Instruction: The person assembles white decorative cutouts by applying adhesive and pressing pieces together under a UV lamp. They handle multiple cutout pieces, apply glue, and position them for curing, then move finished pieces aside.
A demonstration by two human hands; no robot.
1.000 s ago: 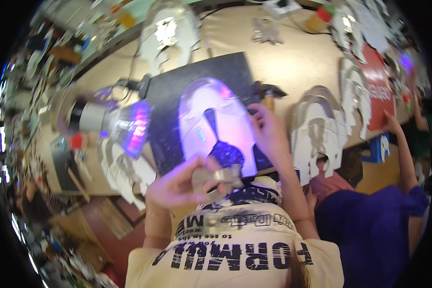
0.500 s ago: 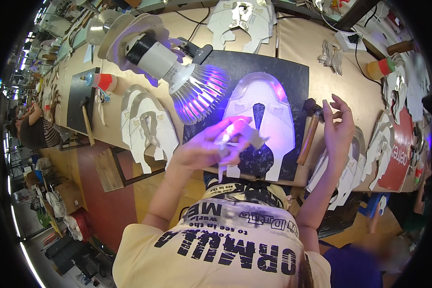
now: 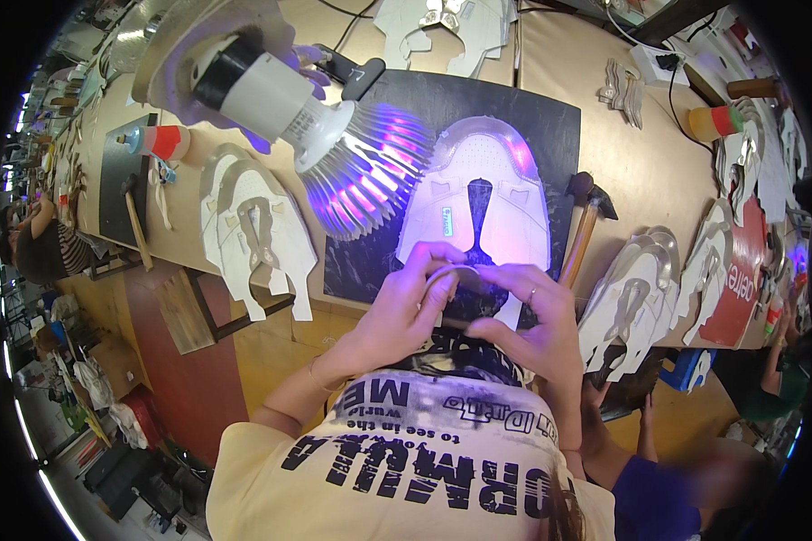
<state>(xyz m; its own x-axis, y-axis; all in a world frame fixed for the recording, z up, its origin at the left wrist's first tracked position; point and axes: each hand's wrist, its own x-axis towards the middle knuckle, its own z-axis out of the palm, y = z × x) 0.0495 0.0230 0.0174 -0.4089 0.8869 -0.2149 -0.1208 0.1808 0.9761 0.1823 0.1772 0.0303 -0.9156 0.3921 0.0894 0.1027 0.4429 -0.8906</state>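
Note:
My left hand (image 3: 413, 302) is closed on a small pale curved piece (image 3: 460, 271), pinched between thumb and fingers above the near edge of the black board (image 3: 352, 261). My right hand (image 3: 539, 316) comes in from the other side. Its fingertips touch the piece's right end, while its thumb stands apart below. A ring shows on one finger. Just beyond both hands a white shoe upper (image 3: 514, 221) with a silver toe band lies flat on the board, lit purple. On its left side is a small light blue-green label (image 3: 447, 222). My hands cover part of its near end.
A finned lamp (image 3: 365, 171) overhangs the board's left side. A hammer (image 3: 585, 225) lies at its right edge. Stacked uppers lie left (image 3: 257, 230) and right (image 3: 632, 288). A red-banded bottle (image 3: 161, 142) stands far left. Another person (image 3: 659, 496) is at lower right.
My right hand has come down and left from beside the hammer to the piece in my left hand. The left hand has drawn nearer to me. A label now shows on the upper.

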